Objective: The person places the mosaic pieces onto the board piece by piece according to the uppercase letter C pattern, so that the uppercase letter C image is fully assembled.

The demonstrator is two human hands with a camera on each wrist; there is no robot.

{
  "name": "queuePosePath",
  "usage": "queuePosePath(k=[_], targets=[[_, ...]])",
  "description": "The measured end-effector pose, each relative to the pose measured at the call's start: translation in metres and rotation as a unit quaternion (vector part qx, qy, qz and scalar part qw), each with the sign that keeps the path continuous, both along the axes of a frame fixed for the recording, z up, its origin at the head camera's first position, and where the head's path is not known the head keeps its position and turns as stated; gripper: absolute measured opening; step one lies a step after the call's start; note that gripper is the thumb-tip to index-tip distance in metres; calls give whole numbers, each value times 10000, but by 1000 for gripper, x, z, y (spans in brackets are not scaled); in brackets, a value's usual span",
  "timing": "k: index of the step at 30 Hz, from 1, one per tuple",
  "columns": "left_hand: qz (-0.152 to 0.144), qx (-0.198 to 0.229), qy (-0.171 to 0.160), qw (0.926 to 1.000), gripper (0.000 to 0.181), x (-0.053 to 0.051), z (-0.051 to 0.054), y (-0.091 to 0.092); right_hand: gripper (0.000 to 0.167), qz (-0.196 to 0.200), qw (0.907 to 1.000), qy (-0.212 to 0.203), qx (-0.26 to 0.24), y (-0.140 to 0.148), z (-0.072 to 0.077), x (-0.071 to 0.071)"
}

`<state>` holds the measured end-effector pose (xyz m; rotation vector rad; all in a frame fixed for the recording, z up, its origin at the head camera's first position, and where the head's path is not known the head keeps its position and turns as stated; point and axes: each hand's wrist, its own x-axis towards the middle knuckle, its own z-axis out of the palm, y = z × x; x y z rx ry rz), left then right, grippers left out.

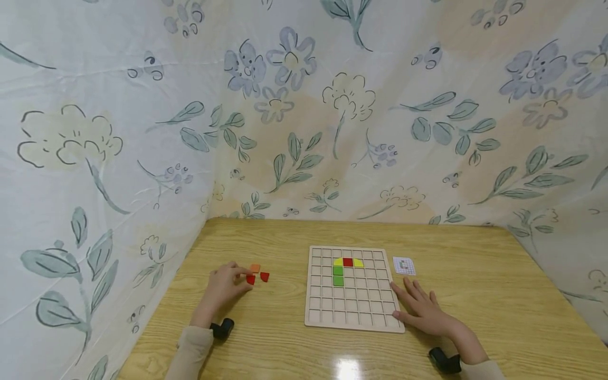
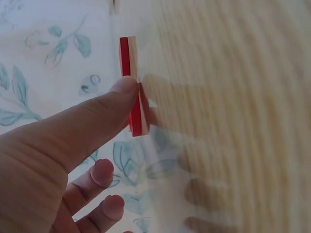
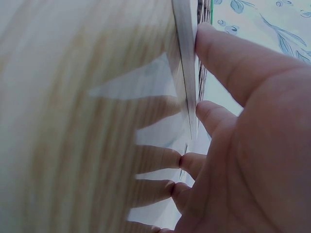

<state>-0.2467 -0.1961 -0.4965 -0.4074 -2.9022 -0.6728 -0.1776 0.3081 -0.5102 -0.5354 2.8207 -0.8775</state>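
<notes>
At the left of the head view, my left hand [image 1: 227, 287] has thumb and index finger around a red piece [image 1: 250, 280]. The left wrist view shows the thumb of my left hand [image 2: 63, 131] against this red piece [image 2: 136, 119]; the index fingertip is hidden. Close by lie another red piece [image 1: 264, 276] and an orange square [image 1: 255, 268]. My right hand [image 1: 425, 311], fingers spread, touches the right edge of the grid board [image 1: 353, 328]. On the board are a red square [image 1: 348, 262] between yellow pieces [image 1: 359, 263] and green squares [image 1: 338, 281] below the left one.
A small printed card [image 1: 404, 266] lies right of the board, just beyond my right fingertips. The wooden table [image 1: 275, 343] extends back to a floral cloth [image 1: 294, 132] hanging behind and at both sides.
</notes>
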Motion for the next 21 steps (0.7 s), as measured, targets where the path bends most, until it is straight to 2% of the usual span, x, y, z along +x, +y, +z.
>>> queuePosePath(k=[9, 14, 21], targets=[[-52, -117, 143, 9998, 25, -6, -5, 0, 65, 81, 9989, 275, -377, 1, -7, 0], [-24, -109, 212, 9997, 22, -7, -6, 2, 66, 14, 9995, 230, -214, 0, -4, 0], [-34, -150, 90, 9998, 21, -4, -5, 7, 67, -18, 9999, 129, 37, -1, -2, 2]])
